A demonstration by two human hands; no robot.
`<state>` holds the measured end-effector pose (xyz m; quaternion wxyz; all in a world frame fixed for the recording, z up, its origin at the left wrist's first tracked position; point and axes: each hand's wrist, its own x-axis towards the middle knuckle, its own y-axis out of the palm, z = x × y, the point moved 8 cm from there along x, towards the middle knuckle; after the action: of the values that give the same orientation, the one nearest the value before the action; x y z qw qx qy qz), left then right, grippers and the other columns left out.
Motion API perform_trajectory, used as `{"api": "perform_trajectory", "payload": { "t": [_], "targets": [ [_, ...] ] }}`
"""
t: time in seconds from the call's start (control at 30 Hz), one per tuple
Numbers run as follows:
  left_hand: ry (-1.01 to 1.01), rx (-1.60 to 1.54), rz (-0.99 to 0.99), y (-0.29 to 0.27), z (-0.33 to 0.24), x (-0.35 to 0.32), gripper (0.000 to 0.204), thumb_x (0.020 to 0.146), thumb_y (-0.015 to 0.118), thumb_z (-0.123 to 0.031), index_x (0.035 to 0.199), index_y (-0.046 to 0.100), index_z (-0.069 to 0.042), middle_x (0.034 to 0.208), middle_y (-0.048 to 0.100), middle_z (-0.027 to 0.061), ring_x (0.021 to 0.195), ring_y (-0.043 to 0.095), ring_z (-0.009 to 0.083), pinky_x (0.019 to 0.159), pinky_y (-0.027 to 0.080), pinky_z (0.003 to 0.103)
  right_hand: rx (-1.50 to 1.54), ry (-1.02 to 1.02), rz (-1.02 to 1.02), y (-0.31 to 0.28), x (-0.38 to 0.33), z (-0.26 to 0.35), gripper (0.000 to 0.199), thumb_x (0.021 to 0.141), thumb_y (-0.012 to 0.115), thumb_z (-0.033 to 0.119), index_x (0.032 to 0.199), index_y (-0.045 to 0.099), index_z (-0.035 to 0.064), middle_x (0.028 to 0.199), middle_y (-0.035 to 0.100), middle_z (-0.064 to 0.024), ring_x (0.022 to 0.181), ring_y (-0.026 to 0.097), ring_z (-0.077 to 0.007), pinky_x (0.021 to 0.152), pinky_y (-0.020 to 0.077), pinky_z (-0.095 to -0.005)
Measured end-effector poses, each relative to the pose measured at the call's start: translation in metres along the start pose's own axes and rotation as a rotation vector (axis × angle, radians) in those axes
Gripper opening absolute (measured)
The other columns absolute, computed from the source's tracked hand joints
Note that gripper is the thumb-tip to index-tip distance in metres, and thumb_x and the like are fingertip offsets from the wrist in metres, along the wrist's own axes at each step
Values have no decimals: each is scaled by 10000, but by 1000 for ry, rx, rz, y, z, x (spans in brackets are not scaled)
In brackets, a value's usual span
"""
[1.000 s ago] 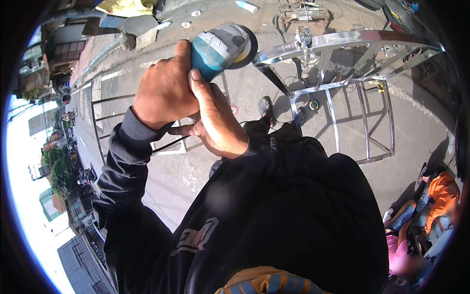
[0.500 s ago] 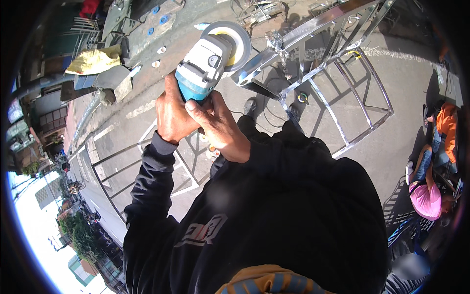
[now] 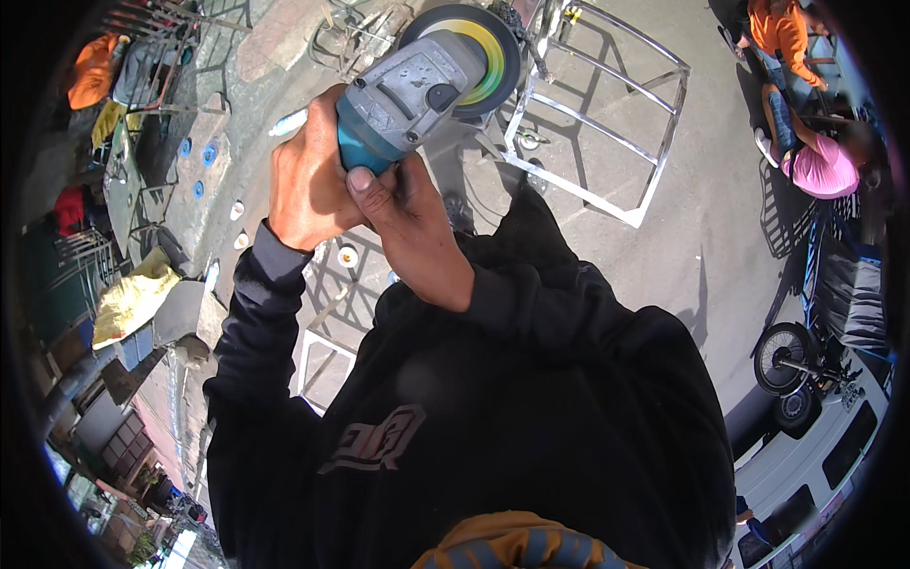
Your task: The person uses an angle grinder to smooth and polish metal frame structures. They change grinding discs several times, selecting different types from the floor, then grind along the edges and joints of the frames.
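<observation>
Both hands are closed around a grey and teal angle grinder [image 3: 408, 100], held up in front of my chest. My left hand [image 3: 308, 180] grips the left side of its teal body. From the right, my right hand [image 3: 417, 228] wraps the lower end, its thumb lying across the front. At the grinder's upper right is a round disc [image 3: 500, 71] with a dark rim and a yellow-green inner face. Behind the disc, the end of a shiny metal frame [image 3: 607, 204] is partly hidden, so I cannot tell whether they touch.
Another pale metal frame [image 3: 327, 365] lies at lower left. Two people, one in an orange top [image 3: 777, 33] and one in a pink shirt [image 3: 823, 171], are at the right. Below them stand a motorcycle [image 3: 787, 360] and a white vehicle [image 3: 834, 441]. Yellow sheeting [image 3: 133, 299] lies left.
The whole view has swung, shifting the ground, frames and people. Held in both hands, the grinder sits slightly higher in view, and its disc now overlaps the metal frame's end.
</observation>
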<state>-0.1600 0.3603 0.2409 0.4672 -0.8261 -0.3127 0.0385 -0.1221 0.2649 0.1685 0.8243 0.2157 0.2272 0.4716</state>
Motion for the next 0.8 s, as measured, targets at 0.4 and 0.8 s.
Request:
{"api": "perform_trajectory", "payload": {
  "t": [0.4,0.8],
  "targets": [
    [302,96,-62,9,9,12,758,705,821,-250,1342,500,6,1085,694,230,917,709,418,736,587,446,-49,-36,-173,-5,8,-10,516,1046,607,326,1371,457,-46,1076,603,-98,1009,552,-158,920,468,-326],
    [361,114,-20,15,13,25,816,683,837,-257,1363,470,6,1036,695,270,859,712,450,715,583,475,-10,-13,-218,-6,14,-7,552,1039,618,344,1400,442,-35,1146,615,-122,977,602,-163,803,531,-331]
  ]
}}
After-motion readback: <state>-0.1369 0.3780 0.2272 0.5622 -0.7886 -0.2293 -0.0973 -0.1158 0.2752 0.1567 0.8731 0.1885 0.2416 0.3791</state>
